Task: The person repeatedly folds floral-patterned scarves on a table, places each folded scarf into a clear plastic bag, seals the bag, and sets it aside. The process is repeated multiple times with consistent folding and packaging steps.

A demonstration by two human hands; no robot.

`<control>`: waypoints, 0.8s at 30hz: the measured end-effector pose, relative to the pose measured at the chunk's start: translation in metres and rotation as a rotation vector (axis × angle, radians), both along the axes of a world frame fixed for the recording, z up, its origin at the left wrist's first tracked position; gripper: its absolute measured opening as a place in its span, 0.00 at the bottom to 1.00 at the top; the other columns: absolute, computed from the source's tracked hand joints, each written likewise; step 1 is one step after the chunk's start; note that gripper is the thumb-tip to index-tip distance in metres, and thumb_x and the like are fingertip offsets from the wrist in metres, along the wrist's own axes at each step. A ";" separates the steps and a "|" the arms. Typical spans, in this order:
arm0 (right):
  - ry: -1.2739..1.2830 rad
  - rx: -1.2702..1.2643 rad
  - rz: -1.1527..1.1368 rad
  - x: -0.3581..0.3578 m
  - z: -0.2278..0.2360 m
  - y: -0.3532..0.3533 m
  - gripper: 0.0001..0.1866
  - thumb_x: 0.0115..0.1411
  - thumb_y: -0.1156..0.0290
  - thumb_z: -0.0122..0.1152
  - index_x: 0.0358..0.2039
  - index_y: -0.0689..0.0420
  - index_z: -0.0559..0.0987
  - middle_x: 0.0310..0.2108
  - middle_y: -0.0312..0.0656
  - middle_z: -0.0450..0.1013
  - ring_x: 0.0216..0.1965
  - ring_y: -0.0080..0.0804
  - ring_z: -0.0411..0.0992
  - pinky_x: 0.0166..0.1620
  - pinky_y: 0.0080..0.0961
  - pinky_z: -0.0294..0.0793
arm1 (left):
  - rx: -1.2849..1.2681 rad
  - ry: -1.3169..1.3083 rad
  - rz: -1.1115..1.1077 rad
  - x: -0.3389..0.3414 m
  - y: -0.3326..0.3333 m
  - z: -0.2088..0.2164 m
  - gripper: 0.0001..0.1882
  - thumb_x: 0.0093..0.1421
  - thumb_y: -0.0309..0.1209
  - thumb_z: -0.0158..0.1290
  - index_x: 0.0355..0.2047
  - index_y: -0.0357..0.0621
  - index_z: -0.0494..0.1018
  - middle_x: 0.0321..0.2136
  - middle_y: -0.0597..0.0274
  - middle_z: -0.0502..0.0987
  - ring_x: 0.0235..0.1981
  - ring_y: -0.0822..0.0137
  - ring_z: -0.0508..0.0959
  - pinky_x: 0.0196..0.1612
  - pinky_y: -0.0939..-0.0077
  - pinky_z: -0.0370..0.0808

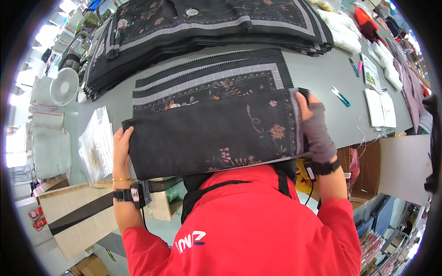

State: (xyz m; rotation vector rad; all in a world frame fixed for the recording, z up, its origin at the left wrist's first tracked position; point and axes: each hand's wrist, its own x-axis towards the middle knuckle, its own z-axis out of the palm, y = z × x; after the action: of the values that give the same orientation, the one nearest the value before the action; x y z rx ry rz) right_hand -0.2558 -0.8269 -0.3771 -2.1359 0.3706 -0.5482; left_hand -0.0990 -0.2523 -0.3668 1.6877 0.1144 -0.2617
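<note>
A black floral cloth (193,133) with a pale patterned border lies folded at the table's near edge, its upper layer plain on the left and flowered on the right. My left hand (122,140) pinches that layer's left edge, thumb on top. At the opposite edge, my right hand (311,108), in a grey fingerless sleeve, grips the cloth near its far corner. The fingers under the fabric are hidden on both sides. Beyond the held layer, the cloth's bordered part (212,73) with a zigzag-cut edge lies flat on the table.
A thick stack of similar black floral cloths (207,32) fills the far side of the grey table (336,73). Clear plastic bags (95,142) lie at the left edge. A teal cutter (340,96), a pen (353,67) and an open notebook (380,108) are at right.
</note>
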 end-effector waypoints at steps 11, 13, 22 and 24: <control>0.365 -0.410 0.372 -0.107 0.031 0.003 0.37 0.55 0.63 0.75 0.65 0.49 0.75 0.41 0.42 0.77 0.46 0.47 0.71 0.50 0.44 0.69 | 0.764 -0.284 -0.461 -0.117 0.023 0.017 0.54 0.44 0.17 0.66 0.74 0.40 0.59 0.70 0.50 0.69 0.67 0.49 0.68 0.73 0.56 0.60; 0.644 -0.486 0.437 -0.116 0.035 0.004 0.26 0.53 0.66 0.74 0.55 0.49 0.82 0.44 0.41 0.76 0.47 0.44 0.69 0.51 0.41 0.67 | 0.996 -0.318 -0.534 -0.134 0.031 0.019 0.33 0.48 0.16 0.59 0.59 0.39 0.75 0.53 0.49 0.74 0.57 0.44 0.72 0.72 0.56 0.62; 0.078 -0.325 0.142 0.040 0.052 -0.032 0.11 0.70 0.66 0.61 0.40 0.61 0.82 0.27 0.59 0.74 0.29 0.53 0.76 0.35 0.36 0.74 | 0.594 -0.391 0.074 0.034 0.026 0.012 0.18 0.75 0.37 0.54 0.40 0.28 0.75 0.32 0.60 0.75 0.37 0.70 0.71 0.44 0.69 0.71; 0.150 -0.197 0.112 0.086 0.033 -0.045 0.13 0.71 0.64 0.59 0.44 0.61 0.83 0.31 0.58 0.76 0.34 0.54 0.78 0.38 0.32 0.74 | 0.530 -0.376 -0.052 0.084 0.017 -0.007 0.18 0.76 0.37 0.53 0.39 0.30 0.74 0.30 0.63 0.74 0.35 0.73 0.69 0.42 0.73 0.70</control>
State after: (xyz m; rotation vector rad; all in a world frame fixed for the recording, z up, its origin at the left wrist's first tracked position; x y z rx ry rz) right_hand -0.1701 -0.8714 -0.3437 -2.3797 0.2865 -0.3741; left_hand -0.0147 -0.2350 -0.3737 2.2382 -0.1552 0.0616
